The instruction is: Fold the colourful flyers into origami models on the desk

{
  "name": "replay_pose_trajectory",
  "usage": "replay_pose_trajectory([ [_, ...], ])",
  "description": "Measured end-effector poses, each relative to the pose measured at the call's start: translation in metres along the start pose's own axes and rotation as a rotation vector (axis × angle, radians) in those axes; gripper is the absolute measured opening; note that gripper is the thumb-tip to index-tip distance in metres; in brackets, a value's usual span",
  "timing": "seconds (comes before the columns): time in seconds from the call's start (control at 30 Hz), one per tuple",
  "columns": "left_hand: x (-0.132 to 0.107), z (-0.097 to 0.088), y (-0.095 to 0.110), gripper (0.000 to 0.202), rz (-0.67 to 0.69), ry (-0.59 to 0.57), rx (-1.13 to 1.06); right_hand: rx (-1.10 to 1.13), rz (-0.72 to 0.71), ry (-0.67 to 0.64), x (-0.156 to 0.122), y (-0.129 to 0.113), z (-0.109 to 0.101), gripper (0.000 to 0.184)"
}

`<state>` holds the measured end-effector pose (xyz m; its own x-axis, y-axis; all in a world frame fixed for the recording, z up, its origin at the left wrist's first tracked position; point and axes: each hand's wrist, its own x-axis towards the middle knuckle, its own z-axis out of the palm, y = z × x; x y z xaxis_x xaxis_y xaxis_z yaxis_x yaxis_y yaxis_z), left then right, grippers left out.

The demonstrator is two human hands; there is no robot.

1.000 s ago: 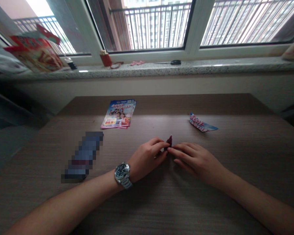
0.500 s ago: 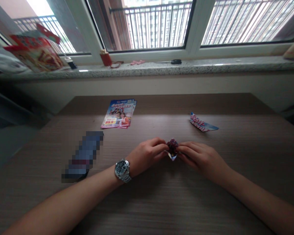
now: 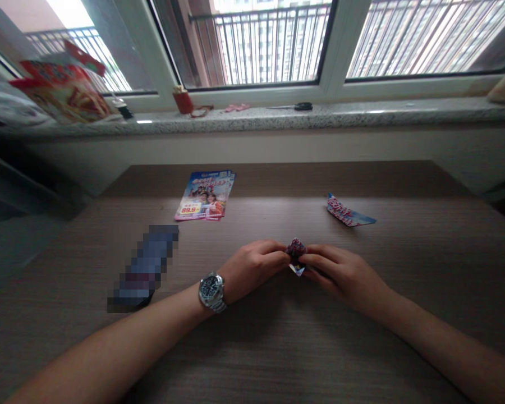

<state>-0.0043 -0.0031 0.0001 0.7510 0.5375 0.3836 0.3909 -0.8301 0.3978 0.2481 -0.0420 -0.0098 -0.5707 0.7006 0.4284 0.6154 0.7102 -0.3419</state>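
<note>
A small piece of folded printed paper [image 3: 297, 247] is held up between both hands over the table. My left hand [image 3: 256, 266], with a silver watch [image 3: 211, 292] on its wrist, pinches the paper's left side. Opposite it, my right hand [image 3: 340, 269] grips the right side, with the thumb and fingers closed on the edge. The lower tip of the paper shows a pale, pointed corner, while the top is patterned red and blue. Beyond my right hand lies a folded paper shape [image 3: 348, 214] in similar colours. The fingertips partly cover the held paper.
A stack of printed flyers [image 3: 205, 196] lies at the back left of the wooden table [image 3: 269, 348]. Nearer my left forearm is a blurred-out dark, flat object [image 3: 145, 266]. Scissors [image 3: 303, 106], a red container [image 3: 182, 101] and a red food packet [image 3: 71, 92] rest on the stone windowsill [image 3: 252, 118].
The fingers of my right hand have shifted slightly left over the paper, and its upper part looks more closed. Both hands keep hold; the other things stay put.
</note>
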Motion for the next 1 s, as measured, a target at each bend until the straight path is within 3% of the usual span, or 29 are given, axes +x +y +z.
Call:
replay_pose_trajectory([
  [0.47, 0.001, 0.004, 0.0, 0.01, -0.124, 0.021, -0.07, 0.221, 0.108, 0.036, 0.001, -0.003, -0.002, 0.013],
  [0.63, 0.001, 0.004, 0.005, 0.045, -0.24, 0.086, -0.235, 0.225, 0.167, 0.069, -0.002, -0.002, 0.002, 0.013],
  [0.7, 0.002, 0.004, 0.007, 0.048, -0.279, 0.088, -0.275, 0.241, 0.228, 0.107, -0.004, -0.001, 0.004, 0.012],
  [0.9, 0.006, 0.001, 0.012, 0.029, -0.331, 0.05, -0.364, 0.435, 0.39, 0.129, -0.005, -0.005, 0.008, 0.013],
  [1.0, 0.007, 0.002, 0.011, 0.02, -0.33, 0.014, -0.411, 0.579, 0.474, 0.057, 0.0, -0.008, 0.004, 0.022],
])
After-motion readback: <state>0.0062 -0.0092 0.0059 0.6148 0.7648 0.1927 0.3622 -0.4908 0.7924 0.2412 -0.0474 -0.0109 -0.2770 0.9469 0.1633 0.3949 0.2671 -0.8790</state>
